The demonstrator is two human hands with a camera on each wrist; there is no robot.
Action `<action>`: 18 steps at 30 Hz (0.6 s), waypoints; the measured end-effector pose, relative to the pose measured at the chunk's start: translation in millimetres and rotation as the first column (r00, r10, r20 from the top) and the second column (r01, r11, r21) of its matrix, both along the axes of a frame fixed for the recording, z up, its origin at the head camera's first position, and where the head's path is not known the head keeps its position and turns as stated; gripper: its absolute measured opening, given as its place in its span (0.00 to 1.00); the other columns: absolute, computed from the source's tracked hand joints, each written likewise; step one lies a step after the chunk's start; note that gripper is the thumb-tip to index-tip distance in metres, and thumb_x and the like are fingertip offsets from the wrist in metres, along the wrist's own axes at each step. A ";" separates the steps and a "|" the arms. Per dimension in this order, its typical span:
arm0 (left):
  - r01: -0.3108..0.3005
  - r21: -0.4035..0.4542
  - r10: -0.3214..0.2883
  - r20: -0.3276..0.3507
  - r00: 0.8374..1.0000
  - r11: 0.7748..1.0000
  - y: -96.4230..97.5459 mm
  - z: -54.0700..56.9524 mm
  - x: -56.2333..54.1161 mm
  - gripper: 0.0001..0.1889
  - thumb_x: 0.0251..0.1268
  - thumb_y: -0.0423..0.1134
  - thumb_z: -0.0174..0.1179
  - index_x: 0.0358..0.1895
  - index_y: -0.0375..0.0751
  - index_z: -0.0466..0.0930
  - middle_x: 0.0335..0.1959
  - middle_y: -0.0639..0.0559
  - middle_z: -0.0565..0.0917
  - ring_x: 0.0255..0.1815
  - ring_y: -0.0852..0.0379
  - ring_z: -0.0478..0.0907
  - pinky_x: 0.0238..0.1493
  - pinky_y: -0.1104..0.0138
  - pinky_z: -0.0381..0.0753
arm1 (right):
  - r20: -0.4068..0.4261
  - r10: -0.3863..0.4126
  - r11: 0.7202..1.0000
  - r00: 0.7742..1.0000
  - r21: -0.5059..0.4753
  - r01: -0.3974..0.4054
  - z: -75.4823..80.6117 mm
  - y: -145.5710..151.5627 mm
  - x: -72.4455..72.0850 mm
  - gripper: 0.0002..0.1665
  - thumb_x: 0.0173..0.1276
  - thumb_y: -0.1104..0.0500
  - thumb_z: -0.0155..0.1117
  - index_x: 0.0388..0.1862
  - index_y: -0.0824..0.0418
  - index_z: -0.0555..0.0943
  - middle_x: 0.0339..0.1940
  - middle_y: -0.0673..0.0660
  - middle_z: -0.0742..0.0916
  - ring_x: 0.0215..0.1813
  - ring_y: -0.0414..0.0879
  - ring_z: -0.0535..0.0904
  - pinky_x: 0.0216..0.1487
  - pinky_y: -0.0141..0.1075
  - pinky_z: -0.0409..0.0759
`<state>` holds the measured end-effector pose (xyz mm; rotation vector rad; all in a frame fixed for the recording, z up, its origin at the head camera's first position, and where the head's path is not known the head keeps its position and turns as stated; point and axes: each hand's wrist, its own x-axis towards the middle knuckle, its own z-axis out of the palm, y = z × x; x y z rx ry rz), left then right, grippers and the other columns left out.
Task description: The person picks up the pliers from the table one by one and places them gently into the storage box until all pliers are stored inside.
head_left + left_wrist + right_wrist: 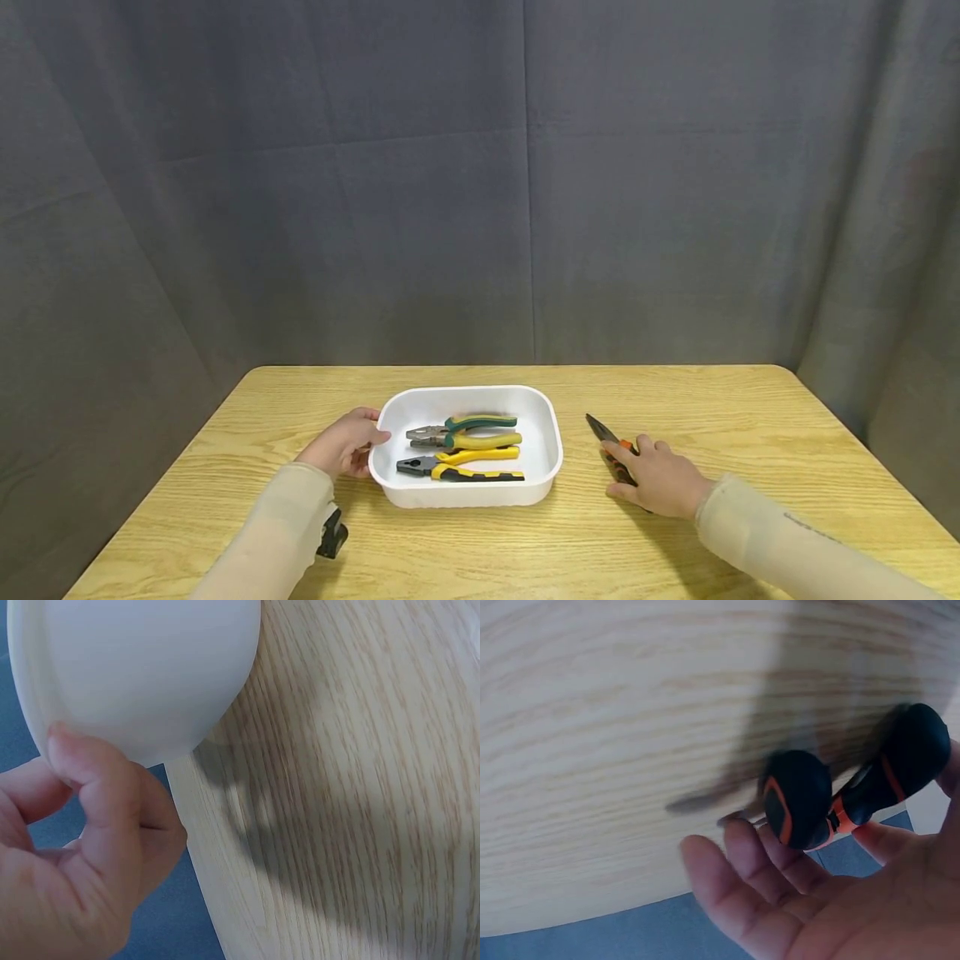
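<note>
My left hand (350,442) pinches the left rim of a white plastic tray (553,450), thumb over the edge and fingers on the outer wall. In the left wrist view, the thumb of the left hand (90,832) lies on the tray's rim (142,697). Inside lie combination pliers with green and yellow handles (487,439) and pliers with yellow and black handles (476,475). To the right, my right hand (663,479) holds long-nose pliers (600,428) by the handles, jaws pointing away. The right wrist view shows their black and orange handles (799,799) among the fingers.
All of this is on a light wood-grain table (495,550) with rounded far corners. A grey curtain (420,208) hangs behind it and along both sides. A black device (332,533) is strapped at the left wrist.
</note>
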<state>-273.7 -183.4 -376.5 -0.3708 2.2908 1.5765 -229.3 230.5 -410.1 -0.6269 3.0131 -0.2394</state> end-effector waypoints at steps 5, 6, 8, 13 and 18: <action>-0.004 -0.002 0.004 0.006 1.000 1.000 0.2 -0.1 -1.3 0.20 0.71 0.29 0.51 0.62 0.32 0.58 0.34 0.40 0.72 0.23 0.54 0.68 0.21 0.72 0.70 | 0.003 -0.006 1.000 1.000 0.015 0.006 -2.9 -0.2 -2.1 0.35 0.67 0.45 0.64 0.69 0.58 0.70 0.44 0.69 0.74 0.34 0.54 0.69 0.23 0.43 0.73; -0.004 -0.002 0.004 0.007 1.000 1.000 0.2 -0.3 -1.7 0.20 0.71 0.29 0.51 0.62 0.32 0.58 0.35 0.40 0.72 0.24 0.54 0.68 0.21 0.72 0.70 | 0.009 -0.009 1.000 1.000 0.017 0.009 -3.3 -0.5 -2.5 0.34 0.68 0.46 0.64 0.69 0.59 0.70 0.44 0.70 0.74 0.34 0.55 0.70 0.24 0.44 0.73; -0.004 -0.001 0.004 0.009 1.000 1.000 0.1 -0.9 -2.2 0.19 0.71 0.29 0.50 0.62 0.33 0.59 0.35 0.40 0.72 0.23 0.54 0.68 0.21 0.72 0.70 | 0.032 -0.028 1.000 0.999 0.010 0.028 -3.5 -1.5 -2.7 0.33 0.69 0.49 0.62 0.69 0.59 0.70 0.45 0.71 0.73 0.35 0.55 0.69 0.25 0.45 0.73; -0.001 0.012 0.001 0.012 1.000 1.000 -0.5 -2.0 -1.2 0.19 0.71 0.28 0.50 0.61 0.33 0.59 0.34 0.40 0.72 0.23 0.55 0.68 0.20 0.73 0.69 | 0.080 -0.064 0.998 0.995 0.000 0.064 -2.2 -4.9 -3.3 0.34 0.65 0.53 0.60 0.70 0.60 0.69 0.46 0.71 0.73 0.35 0.55 0.67 0.27 0.47 0.73; 0.008 0.034 -0.008 0.003 1.000 0.999 -1.4 -1.7 -0.5 0.20 0.70 0.28 0.50 0.61 0.32 0.58 0.33 0.40 0.73 0.22 0.55 0.68 0.19 0.73 0.70 | 0.114 -0.090 0.996 0.989 0.040 0.086 -0.3 -7.0 -5.6 0.42 0.56 0.53 0.61 0.71 0.60 0.67 0.48 0.71 0.73 0.36 0.54 0.67 0.26 0.45 0.70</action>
